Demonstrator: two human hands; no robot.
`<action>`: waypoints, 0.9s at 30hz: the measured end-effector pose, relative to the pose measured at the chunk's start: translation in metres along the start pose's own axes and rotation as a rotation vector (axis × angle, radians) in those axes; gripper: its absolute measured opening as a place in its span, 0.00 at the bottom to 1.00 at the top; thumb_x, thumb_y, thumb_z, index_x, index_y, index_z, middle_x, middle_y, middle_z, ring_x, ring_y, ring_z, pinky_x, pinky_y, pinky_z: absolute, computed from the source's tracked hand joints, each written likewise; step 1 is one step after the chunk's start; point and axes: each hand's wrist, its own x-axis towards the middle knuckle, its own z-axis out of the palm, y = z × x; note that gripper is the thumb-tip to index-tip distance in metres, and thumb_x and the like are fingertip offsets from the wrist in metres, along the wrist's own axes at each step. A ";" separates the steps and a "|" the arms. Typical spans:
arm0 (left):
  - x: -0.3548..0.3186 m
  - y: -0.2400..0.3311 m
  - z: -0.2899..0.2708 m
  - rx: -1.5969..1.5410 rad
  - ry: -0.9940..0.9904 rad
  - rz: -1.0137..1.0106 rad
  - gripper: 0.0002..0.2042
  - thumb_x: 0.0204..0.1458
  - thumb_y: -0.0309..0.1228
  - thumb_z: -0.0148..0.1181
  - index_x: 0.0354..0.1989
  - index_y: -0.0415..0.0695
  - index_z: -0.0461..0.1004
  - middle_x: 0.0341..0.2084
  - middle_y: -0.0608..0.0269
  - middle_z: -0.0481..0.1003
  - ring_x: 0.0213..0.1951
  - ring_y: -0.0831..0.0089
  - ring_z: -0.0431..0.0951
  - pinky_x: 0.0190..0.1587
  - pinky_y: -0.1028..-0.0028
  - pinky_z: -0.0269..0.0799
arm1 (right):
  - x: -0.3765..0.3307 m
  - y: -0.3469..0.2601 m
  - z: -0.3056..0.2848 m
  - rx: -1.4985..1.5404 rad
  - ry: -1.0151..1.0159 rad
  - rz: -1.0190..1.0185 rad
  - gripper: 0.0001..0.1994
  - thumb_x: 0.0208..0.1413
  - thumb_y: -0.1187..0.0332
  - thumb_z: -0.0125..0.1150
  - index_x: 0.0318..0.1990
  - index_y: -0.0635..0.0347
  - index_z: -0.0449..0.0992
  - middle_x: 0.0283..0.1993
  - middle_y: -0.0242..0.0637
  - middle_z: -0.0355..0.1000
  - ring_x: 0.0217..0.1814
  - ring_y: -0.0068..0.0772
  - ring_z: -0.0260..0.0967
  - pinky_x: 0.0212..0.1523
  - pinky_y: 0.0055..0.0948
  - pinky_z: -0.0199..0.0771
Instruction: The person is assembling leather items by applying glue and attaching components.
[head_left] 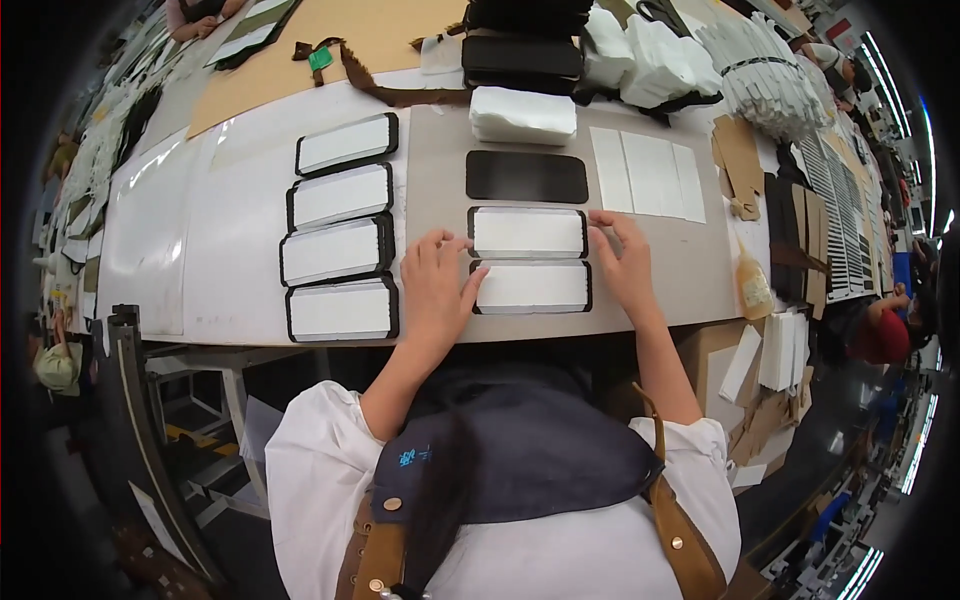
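Observation:
Two black panels with white cards on top lie one behind the other in front of me, an upper panel (530, 232) and a lower panel (532, 287). My left hand (434, 288) is open at their left ends, fingertips by the upper panel's edge and thumb over the lower panel's corner. At the upper panel's right end is my right hand (624, 262), open, thumb and fingers apart beside the edge. Whether the fingertips press on the panel is hard to tell. A bare black panel (527, 177) lies just behind.
Several white-topped black panels (342, 308) form a column on the left. Behind stand a white stack (522, 115) and black stacks (522, 63). White strips (650, 175), a glue bottle (752, 285) and bundled white strips (765, 80) are at the right. Brown strapping (390, 93) crosses the back.

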 end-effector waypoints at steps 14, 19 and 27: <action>-0.004 0.006 -0.008 -0.593 -0.122 -0.396 0.18 0.60 0.28 0.65 0.54 0.40 0.66 0.37 0.55 0.78 0.34 0.58 0.81 0.37 0.63 0.75 | 0.030 -0.004 0.020 -0.376 -0.045 -0.142 0.06 0.59 0.76 0.65 0.40 0.66 0.74 0.41 0.46 0.72 0.46 0.49 0.69 0.50 0.43 0.71; 0.001 0.009 -0.033 -0.678 -0.140 -0.290 0.24 0.61 0.26 0.66 0.63 0.43 0.65 0.41 0.61 0.76 0.40 0.70 0.77 0.47 0.73 0.75 | 0.043 -0.004 0.016 -0.388 -0.163 -0.033 0.07 0.60 0.76 0.64 0.42 0.67 0.74 0.42 0.47 0.72 0.45 0.49 0.70 0.48 0.43 0.72; 0.042 -0.120 -0.123 -0.728 0.276 -0.337 0.23 0.60 0.25 0.65 0.63 0.42 0.68 0.38 0.65 0.75 0.35 0.79 0.76 0.40 0.77 0.74 | 0.039 0.001 0.014 -0.312 -0.128 -0.066 0.05 0.61 0.77 0.62 0.41 0.68 0.74 0.39 0.48 0.72 0.43 0.49 0.70 0.48 0.41 0.72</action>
